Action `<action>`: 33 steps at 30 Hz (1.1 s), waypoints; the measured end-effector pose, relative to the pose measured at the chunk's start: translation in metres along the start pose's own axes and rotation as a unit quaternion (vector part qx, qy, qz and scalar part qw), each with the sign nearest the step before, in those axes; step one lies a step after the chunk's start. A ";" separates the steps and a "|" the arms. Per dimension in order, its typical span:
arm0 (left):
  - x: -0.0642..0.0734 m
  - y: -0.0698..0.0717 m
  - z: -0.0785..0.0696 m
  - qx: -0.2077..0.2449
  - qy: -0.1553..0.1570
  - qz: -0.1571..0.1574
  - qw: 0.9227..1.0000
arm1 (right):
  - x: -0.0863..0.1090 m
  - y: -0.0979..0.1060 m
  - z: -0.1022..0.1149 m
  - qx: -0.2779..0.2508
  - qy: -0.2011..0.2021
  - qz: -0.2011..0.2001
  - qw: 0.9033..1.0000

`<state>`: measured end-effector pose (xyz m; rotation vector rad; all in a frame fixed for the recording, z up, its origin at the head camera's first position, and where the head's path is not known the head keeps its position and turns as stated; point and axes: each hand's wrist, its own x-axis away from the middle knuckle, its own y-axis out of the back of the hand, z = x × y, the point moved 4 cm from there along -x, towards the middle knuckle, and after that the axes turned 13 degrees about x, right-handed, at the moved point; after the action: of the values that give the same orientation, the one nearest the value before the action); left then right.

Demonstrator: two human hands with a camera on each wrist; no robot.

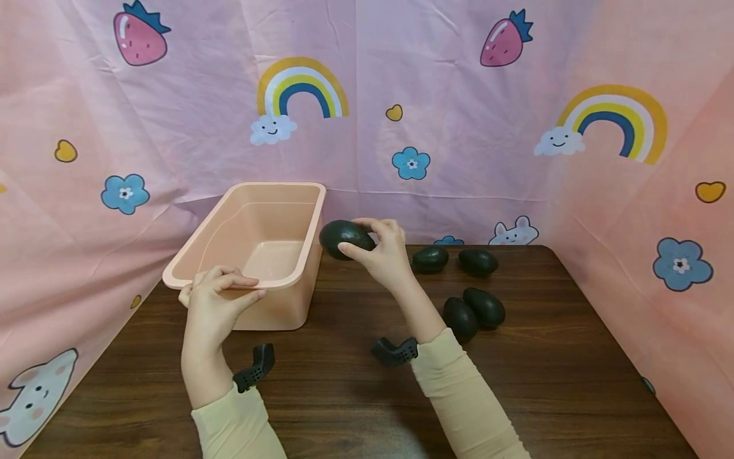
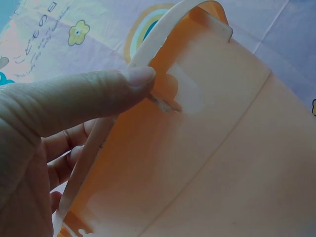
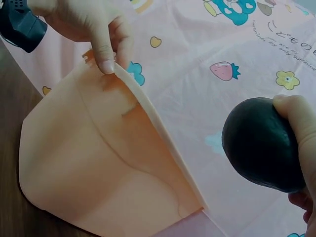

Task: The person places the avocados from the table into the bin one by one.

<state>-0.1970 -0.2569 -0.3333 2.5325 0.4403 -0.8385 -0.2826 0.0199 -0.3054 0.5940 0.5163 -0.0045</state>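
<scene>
A peach plastic bin [image 1: 309, 255] stands at the left of the table, its inside bare in the head view. My left hand [image 1: 215, 309] grips the bin's near rim, with the thumb [image 2: 113, 89] on the outer side and the fingers over the edge. Just right of the bin, raised above the table, a dark green avocado [image 1: 344, 240] is pinched between the thumb and fingers of my right hand [image 1: 387, 252]. The right wrist view shows the same avocado [image 3: 261, 143] up close, apart from the bin.
More avocados lie on the dark wooden table [image 1: 344, 389]: one [image 1: 430, 259] behind my right wrist, another [image 1: 478, 262] beside it, and two touching ones [image 1: 484, 308] nearer, partly behind my forearm. A printed cloth [image 1: 447, 95] hangs around the back and sides.
</scene>
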 end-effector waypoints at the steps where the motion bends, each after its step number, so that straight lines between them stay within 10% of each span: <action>1: 0.000 0.000 0.000 0.000 0.000 0.000 1.000 | 0.000 -0.001 0.000 0.000 0.001 0.000 1.000; 33: 0.000 0.000 0.000 -0.002 -0.001 0.004 1.000 | -0.010 -0.050 0.032 0.026 0.055 0.004 0.998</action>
<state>-0.1968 -0.2572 -0.3337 2.5270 0.4310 -0.8372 -0.2838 -0.0404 -0.3044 0.6494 0.6226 0.0231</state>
